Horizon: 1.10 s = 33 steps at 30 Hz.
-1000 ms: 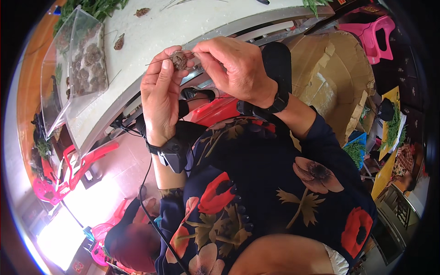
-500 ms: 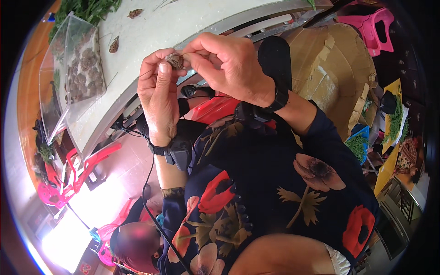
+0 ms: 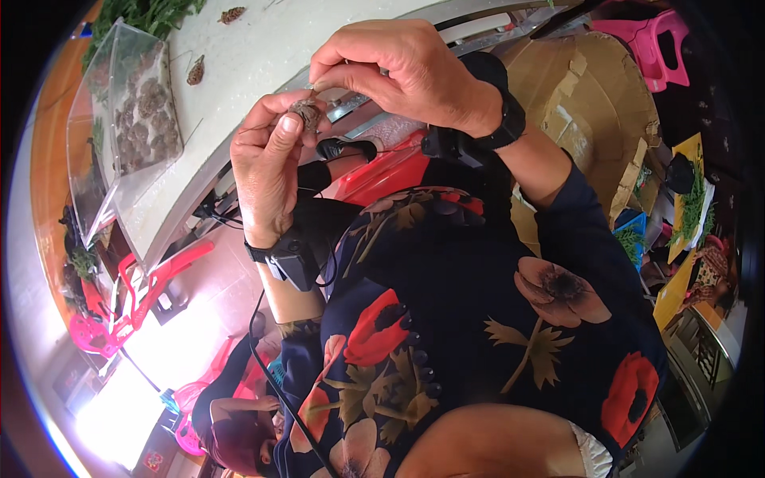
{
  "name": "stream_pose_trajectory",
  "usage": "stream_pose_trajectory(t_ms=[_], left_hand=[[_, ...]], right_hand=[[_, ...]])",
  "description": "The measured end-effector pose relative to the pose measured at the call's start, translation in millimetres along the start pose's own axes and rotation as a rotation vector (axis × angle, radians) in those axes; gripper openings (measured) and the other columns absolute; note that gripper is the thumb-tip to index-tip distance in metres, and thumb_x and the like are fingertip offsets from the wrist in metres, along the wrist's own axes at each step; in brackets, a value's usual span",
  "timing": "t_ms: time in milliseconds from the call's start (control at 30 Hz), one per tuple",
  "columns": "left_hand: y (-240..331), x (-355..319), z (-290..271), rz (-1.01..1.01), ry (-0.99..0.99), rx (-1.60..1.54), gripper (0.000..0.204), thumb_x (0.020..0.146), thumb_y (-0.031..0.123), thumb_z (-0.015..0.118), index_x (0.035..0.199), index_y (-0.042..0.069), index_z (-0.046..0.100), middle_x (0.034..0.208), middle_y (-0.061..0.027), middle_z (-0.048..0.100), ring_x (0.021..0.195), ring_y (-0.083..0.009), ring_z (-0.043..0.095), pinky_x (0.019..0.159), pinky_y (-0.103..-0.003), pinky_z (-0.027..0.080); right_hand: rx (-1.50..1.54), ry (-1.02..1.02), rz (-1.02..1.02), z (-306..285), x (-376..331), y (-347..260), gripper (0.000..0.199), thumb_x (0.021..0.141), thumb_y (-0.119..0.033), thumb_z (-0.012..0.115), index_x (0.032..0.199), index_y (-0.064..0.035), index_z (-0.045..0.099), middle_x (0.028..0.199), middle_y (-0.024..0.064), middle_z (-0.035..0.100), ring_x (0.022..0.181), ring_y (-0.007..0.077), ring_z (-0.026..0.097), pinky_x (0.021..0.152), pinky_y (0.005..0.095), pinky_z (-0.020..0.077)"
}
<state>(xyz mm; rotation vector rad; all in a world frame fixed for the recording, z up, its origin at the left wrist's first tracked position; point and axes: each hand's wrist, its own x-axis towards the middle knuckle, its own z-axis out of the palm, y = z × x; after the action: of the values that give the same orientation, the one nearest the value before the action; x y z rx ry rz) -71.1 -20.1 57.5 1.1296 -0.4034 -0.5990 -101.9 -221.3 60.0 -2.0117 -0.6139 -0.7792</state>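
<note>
A small brown pine cone [image 3: 307, 114] sits between the thumb and fingers of my left hand [image 3: 269, 171], just off the table's near edge. My right hand [image 3: 410, 76] is closed in a pinch right above the cone, its thumb and forefinger on what looks like a thin wire. Most of that wire is hidden by the fingertips. Beyond my left hand, a loose pine cone [image 3: 196, 72] with a thin stem lies on the pale tabletop [image 3: 247, 56]. Another pine cone [image 3: 232, 15] rests farther back.
A clear plastic box [image 3: 94, 171] containing several cones stands at the table's left. Green sprigs [image 3: 147, 14] lie behind it. Brown cardboard [image 3: 598, 143] and a pink stool [image 3: 649, 48] are at the right. Another person [image 3: 239, 434] is at the lower left.
My right hand has risen slightly and moved away from the pine cone, still pinching. My left hand has shifted a little down and left with the cone. The person lower left has bent over.
</note>
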Motion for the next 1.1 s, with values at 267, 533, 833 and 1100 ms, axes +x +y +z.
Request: stream_pose_trajectory(t_ms=[267, 533, 833, 1100], left_hand=[[9, -5, -4, -0.197, -0.065, -0.144, 0.028, 0.086, 0.012, 0.064, 0.105, -0.008, 0.059, 0.084, -0.0079, 0.06, 0.071, -0.011, 0.05, 0.065, -0.021, 0.042], [0, -3, -1, -0.248, 0.072, 0.055, 0.021, 0.086, 0.006, 0.061, 0.105, -0.005, 0.06, 0.084, -0.0058, 0.06, 0.07, -0.0058, 0.049, 0.06, -0.018, 0.039], [-5, -2, 2, -0.186, 0.191, -0.27, 0.019, 0.089, 0.005, 0.058, 0.106, -0.004, 0.059, 0.096, -0.005, 0.062, 0.082, -0.0069, 0.057, 0.075, -0.018, 0.048], [-13, -3, -6, -0.22, 0.067, -0.446, 0.023, 0.092, 0.007, 0.055, 0.112, -0.002, 0.055, 0.101, -0.0045, 0.059, 0.089, -0.0076, 0.056, 0.083, -0.02, 0.048]], right_hand=[[-0.004, -0.174, -0.065, -12, 11, -9, 0.011, 0.082, -0.016, 0.067, 0.085, -0.0053, 0.066, 0.077, 0.0075, 0.065, 0.072, 0.0239, 0.062, 0.062, 0.0329, 0.0482], [0.371, -0.328, 0.361, 9, 18, -17, 0.014, 0.085, -0.012, 0.065, 0.093, -0.0004, 0.067, 0.083, 0.0054, 0.066, 0.076, 0.0113, 0.061, 0.072, 0.0233, 0.0483], [0.726, -0.05, 0.783, 14, 8, -12, 0.017, 0.088, -0.015, 0.064, 0.095, 0.0006, 0.068, 0.086, 0.0032, 0.067, 0.08, 0.0078, 0.06, 0.074, 0.0212, 0.0471], [0.796, -0.129, 0.773, 15, 2, -15, 0.015, 0.088, -0.012, 0.064, 0.095, 0.0005, 0.068, 0.086, 0.0031, 0.066, 0.078, 0.008, 0.06, 0.072, 0.0212, 0.0472]])
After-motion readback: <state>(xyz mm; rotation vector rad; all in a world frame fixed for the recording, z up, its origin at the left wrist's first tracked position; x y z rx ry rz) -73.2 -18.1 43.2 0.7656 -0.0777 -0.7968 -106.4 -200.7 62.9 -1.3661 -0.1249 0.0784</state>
